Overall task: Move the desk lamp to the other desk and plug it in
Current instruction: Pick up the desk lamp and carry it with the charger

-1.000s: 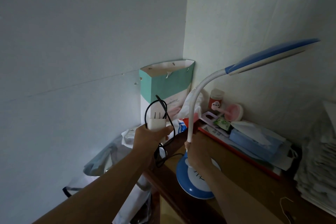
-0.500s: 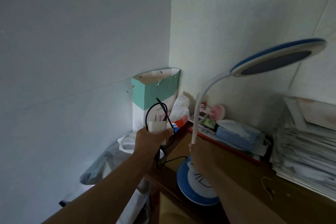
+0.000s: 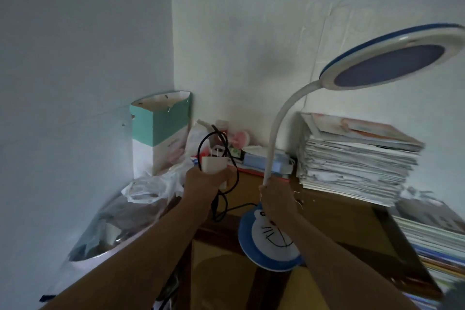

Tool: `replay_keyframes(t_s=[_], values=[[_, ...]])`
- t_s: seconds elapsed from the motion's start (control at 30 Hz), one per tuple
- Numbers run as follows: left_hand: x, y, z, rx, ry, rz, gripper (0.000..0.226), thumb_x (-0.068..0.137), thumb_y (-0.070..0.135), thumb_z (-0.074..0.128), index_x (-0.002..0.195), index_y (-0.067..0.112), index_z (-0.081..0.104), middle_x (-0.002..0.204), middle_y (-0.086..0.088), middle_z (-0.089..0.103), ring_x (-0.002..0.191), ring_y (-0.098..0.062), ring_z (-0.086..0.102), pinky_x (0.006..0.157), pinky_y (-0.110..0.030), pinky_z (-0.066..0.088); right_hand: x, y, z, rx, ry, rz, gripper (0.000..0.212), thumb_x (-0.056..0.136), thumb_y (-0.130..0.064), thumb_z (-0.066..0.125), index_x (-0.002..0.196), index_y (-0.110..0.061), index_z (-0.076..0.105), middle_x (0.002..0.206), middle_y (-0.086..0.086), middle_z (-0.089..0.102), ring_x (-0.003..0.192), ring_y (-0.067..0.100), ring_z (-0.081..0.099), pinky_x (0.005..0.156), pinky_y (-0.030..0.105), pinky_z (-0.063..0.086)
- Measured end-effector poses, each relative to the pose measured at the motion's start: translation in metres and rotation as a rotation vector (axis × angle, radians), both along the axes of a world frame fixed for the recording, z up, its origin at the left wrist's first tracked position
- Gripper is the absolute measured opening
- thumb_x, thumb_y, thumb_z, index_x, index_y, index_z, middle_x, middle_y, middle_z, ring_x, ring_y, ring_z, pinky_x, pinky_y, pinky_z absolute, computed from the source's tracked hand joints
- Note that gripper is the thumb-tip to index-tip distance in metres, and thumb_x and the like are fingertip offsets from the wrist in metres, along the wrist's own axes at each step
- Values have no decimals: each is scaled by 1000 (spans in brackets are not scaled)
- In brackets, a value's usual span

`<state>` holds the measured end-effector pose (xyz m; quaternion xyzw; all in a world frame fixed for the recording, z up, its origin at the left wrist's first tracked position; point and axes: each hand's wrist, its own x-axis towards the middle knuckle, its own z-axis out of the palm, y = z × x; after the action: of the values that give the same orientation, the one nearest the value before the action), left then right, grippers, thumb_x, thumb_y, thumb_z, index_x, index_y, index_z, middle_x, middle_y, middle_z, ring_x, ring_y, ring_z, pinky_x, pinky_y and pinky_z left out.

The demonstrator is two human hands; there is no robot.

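A teal-and-white paper bag [image 3: 161, 131] stands in the corner where two pale walls [image 3: 83, 40] meet, with crumpled plastic bags [image 3: 151, 187] just beside it. A tall paper stack [image 3: 357, 158] sits against the back wall on a brown desk [image 3: 334, 219]. Between bag and stack lie a blue box [image 3: 261, 160] and small pink items [image 3: 240, 139].

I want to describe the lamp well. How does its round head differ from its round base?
The lamp head is held high, tilted, with a plain dark disc inside a blue-and-white rim. The lamp base is low by the desk edge, blue with a white cartoon cat face. The right hand grips the neck just above the base, not near the head. Both are round and blue-edged.
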<state>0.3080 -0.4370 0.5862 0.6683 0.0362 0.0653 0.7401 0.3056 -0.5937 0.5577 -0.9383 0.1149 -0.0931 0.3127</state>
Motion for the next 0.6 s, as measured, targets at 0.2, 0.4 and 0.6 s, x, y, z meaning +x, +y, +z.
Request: replay_keyframes(t_s=[0.2,0.4,0.6], values=[[-36,-41,2,-15,24,-185,25,71,15,80,89,6,65,77,-4,64,69,-17,59,57,-26,49,-67,-38,7,-83,30,-151,29,98,-9,32,116,3,52,103,15,59,93,27,59,80,34,48],[-79,-103,1,-46,23,-430,38,72,12,78,102,-7,65,90,-17,67,78,-24,61,63,-30,50,-138,-87,15,-136,-30,-372,28,97,-22,42,111,-2,54,106,14,65,93,25,64,70,27,48],[-144,-182,4,-72,74,-630,33,75,19,77,100,-1,67,96,-17,70,82,-25,65,72,-33,53,-227,-150,19,-69,-4,-592,25,95,-19,43,111,-4,55,106,17,65,96,30,64,75,34,51]])
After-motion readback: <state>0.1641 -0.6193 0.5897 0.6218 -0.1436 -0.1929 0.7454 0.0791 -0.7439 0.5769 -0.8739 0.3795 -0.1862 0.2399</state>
